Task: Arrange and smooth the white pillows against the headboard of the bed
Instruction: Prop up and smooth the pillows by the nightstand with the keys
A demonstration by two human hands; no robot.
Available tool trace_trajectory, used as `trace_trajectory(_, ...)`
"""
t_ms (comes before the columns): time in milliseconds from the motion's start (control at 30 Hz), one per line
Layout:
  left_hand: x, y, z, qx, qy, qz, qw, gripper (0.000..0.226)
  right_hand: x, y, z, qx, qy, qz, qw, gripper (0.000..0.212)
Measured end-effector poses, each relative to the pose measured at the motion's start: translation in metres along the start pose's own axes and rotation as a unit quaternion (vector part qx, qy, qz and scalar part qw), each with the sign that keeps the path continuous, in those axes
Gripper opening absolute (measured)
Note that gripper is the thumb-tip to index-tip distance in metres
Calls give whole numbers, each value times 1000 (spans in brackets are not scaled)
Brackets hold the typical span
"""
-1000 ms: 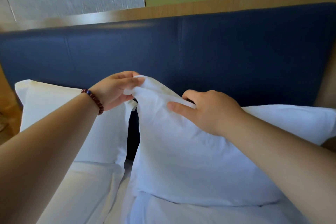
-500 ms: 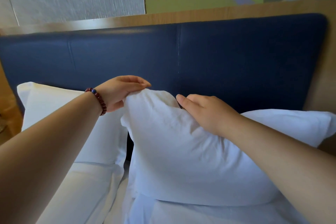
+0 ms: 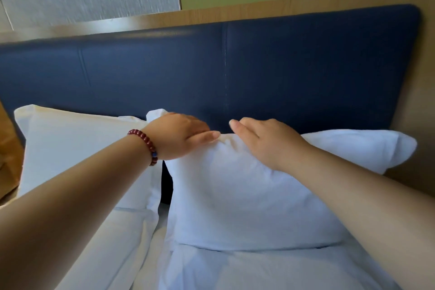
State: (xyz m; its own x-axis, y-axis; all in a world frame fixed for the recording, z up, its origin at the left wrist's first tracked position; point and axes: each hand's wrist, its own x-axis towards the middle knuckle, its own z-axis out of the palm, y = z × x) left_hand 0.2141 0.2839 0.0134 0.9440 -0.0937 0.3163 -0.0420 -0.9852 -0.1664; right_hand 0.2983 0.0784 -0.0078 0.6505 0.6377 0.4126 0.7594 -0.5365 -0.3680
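Two white pillows lean upright against the dark blue padded headboard (image 3: 259,73). The right pillow (image 3: 247,200) is plump. My left hand (image 3: 181,135), with a red bead bracelet on the wrist, lies flat over its top left corner, fingers pointing right. My right hand (image 3: 268,141) rests palm down on its top edge, fingers extended toward the headboard. The two hands almost meet. The left pillow (image 3: 77,148) stands beside it, a narrow dark gap between them; my left forearm hides part of it.
White pillows or bedding lie flat in front of the upright ones (image 3: 259,271). A wooden ledge (image 3: 259,9) tops the headboard, with a grey textured wall and green artwork above. Wooden panels flank the bed on both sides.
The right pillow's raised top left corner has been pushed down and flattened. My left hand let go of its pinch and now lies flat on it. The view has tilted upward slightly.
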Motion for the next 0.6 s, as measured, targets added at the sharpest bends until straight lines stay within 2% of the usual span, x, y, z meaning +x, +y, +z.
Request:
trace_trajectory(133, 7, -18, 24, 54, 41, -51, 996, 76, -7, 5, 21, -223, 60, -100, 968, 80)
trace_trajectory(233, 20, -16, 42, 63, 74, -131, 987, 69, 4, 30, 27, -314, 57, -40, 947, 82)
trace_trajectory(333, 41, -11, 57, 15, 94, -178, 979, 66, 17, 46, 26, -316, 117, 25, 941, 72)
trace_trajectory(400, 45, -2, 65, -57, 171, -170, 969, 58, 11, 39, 36, -280, 174, -9, 944, 66)
trace_trajectory(467, 39, 13, 74, -108, 232, -128, 958, 62, 1, 34, 53, -245, 200, -42, 948, 61)
trace_trajectory(600, 37, 31, 99, -57, 178, -107, 977, 73, 5, 51, 73, -248, 101, 15, 963, 65)
